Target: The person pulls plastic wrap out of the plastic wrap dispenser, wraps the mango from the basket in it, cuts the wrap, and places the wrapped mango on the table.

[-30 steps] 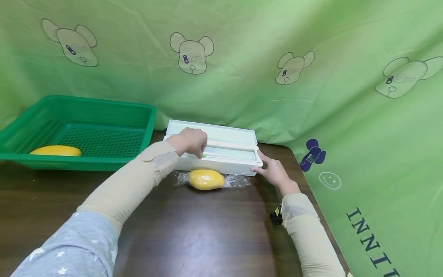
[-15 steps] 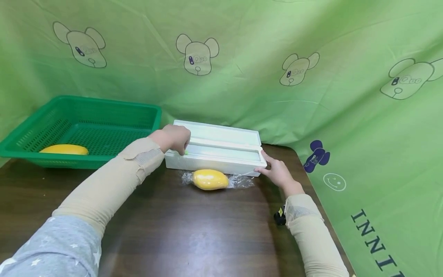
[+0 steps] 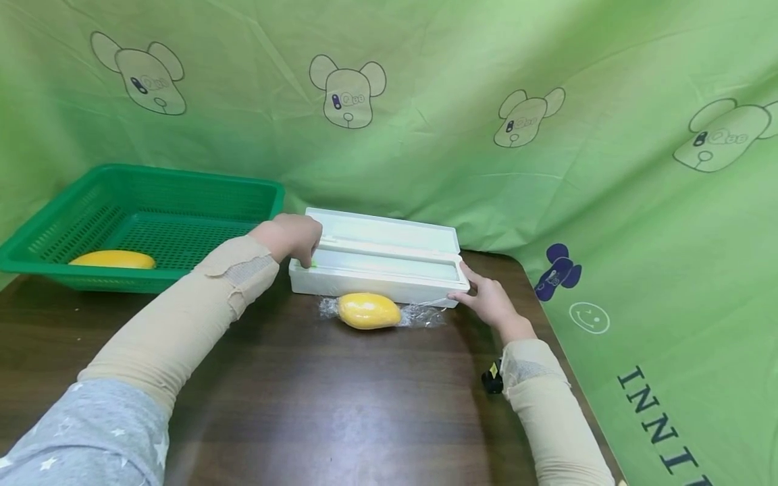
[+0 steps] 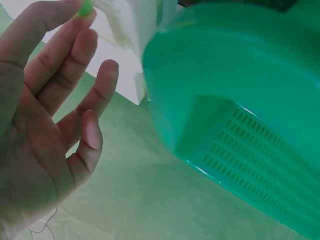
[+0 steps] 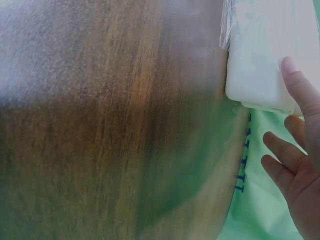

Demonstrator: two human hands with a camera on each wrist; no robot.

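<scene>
A long white cling film dispenser [image 3: 377, 289] lies on the table with its lid [image 3: 389, 231] tipped back. My left hand [image 3: 290, 236] is at its left end. Thumb and index finger pinch a small green slider [image 4: 85, 7], while the other fingers stay loosely bent. At the opposite end my right hand [image 3: 491, 302] grips the dispenser's corner, thumb on the front side; the right wrist view shows the thumb [image 5: 299, 86] against the white wall. In front of the dispenser sits a yellow mango [image 3: 369, 311], with clear film [image 3: 423, 316] spreading from both its ends.
On the left stands a green perforated basket [image 3: 200, 178] holding another yellow mango [image 3: 114, 259]. A green printed curtain [image 3: 425, 155] hangs behind and to the right of the brown table [image 3: 340, 405]. A small black object [image 3: 492, 378] is beside the right wrist.
My left hand has slid leftward along the dispenser with the green slider, from near its middle to its left end. The right hand keeps its grip; the view has shifted slightly.
</scene>
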